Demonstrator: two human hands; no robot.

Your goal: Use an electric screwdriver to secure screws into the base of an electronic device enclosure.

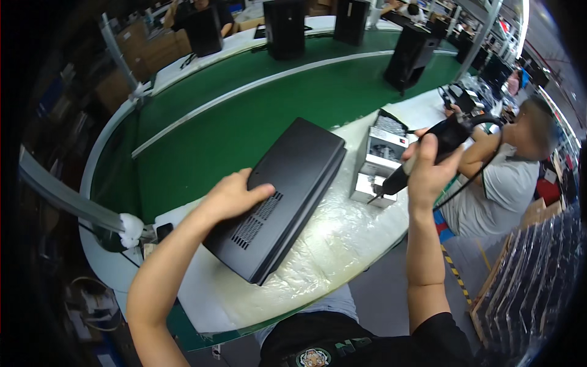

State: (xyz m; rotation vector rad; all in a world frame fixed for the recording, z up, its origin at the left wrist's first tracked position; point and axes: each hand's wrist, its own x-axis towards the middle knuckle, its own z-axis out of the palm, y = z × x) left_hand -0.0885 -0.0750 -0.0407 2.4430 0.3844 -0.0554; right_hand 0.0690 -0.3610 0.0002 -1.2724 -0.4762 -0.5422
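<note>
Your left hand (235, 194) presses flat, fingers spread, on the black computer case (287, 189) lying on its side on the clear plastic sheet (342, 238); your right hand (428, 168) is clenched around the electric screwdriver (425, 156), tip near the small grey box (380, 160).

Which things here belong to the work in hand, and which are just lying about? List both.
In hand:
- black vented metal case, left hand resting on it
- black electric screwdriver, gripped by right hand
- clear plastic padding under the case

Lying about:
- small grey box beside the case
- upright black cases on the green conveyor
- co-worker at right
</note>
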